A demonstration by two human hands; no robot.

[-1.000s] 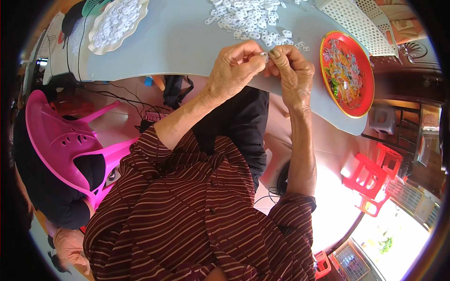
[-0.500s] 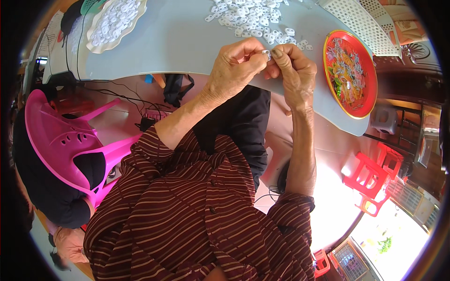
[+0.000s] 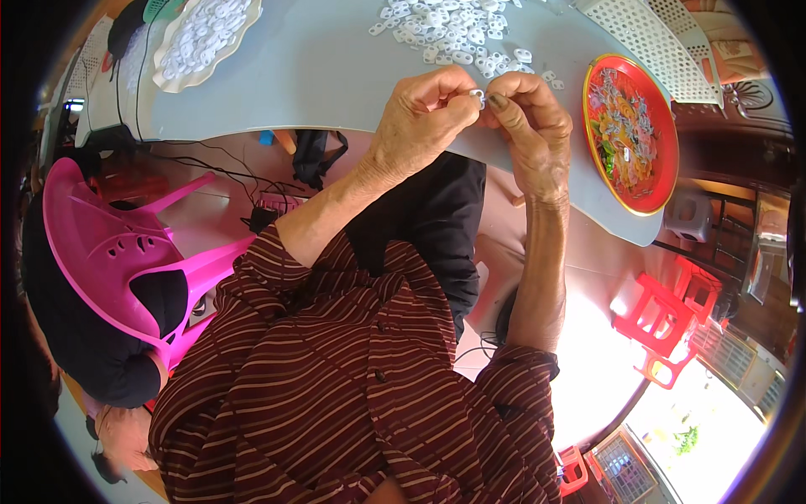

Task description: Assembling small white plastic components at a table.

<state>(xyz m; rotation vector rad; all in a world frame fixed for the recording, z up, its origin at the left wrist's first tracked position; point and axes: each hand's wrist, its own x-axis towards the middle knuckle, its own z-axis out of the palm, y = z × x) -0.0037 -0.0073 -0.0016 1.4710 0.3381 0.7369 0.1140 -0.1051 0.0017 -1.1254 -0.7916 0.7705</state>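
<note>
My left hand (image 3: 424, 118) pinches a small white plastic piece with holes (image 3: 478, 97) between thumb and fingers, above the front edge of the grey table (image 3: 311, 80). Right beside it, my right hand (image 3: 539, 126) has its thumb and forefinger pressed together against the piece's side; whatever sits in that pinch is too small to make out. A loose pile of similar white pieces (image 3: 445, 23) lies on the table beyond my hands. To their right stands a round red tray (image 3: 657, 189) with a gold rim and floral pattern, strewn with small thin shiny parts and one white piece.
A scalloped white dish (image 3: 174, 84) heaped with white pieces stands at the far left. A perforated white basket (image 3: 625, 34) is behind the tray. Left of me are a magenta plastic chair (image 3: 92, 227), a person in dark clothing and cables (image 3: 243, 172). Red stools (image 3: 659, 315) stand right.
My right hand has shifted slightly right and its fingers have bent a little more. My left hand stays nearly still with the white piece.
</note>
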